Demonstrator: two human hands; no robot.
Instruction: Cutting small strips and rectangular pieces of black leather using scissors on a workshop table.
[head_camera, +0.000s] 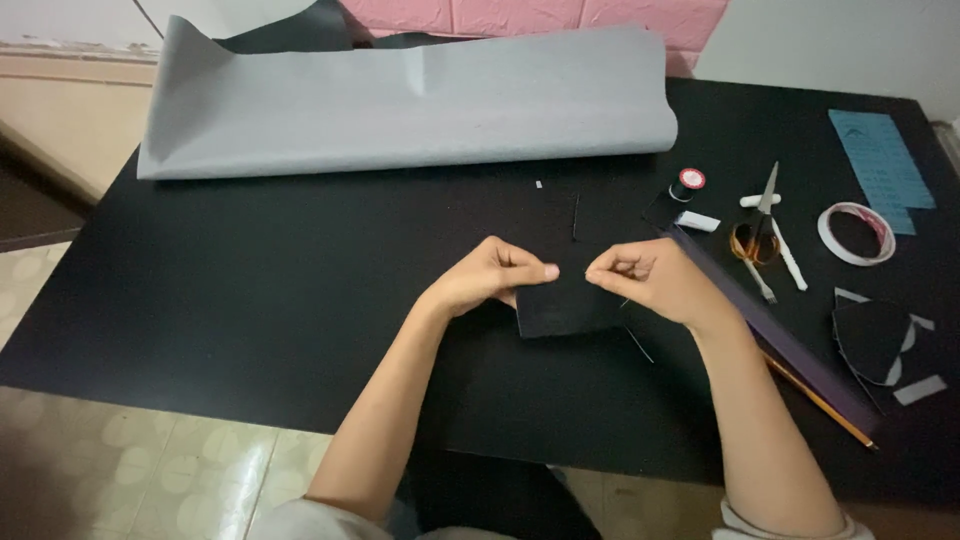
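My left hand (492, 277) pinches the top left edge of a small dark fabric piece (566, 306) lying on the black table (250, 290). My right hand (652, 280) has its fingers pinched together at the piece's top right edge, and a thin dark thread (638, 344) trails down from it. Whether a needle sits between those fingers is too small to tell.
A large grey felt sheet (400, 100) lies across the back of the table. To the right are a thread spool (687, 185), scissors (760, 225), a tape roll (856, 233), a long dark ruler (780, 335), a pencil (822, 403), dark cut pieces (873, 338) and a blue paper (882, 160).
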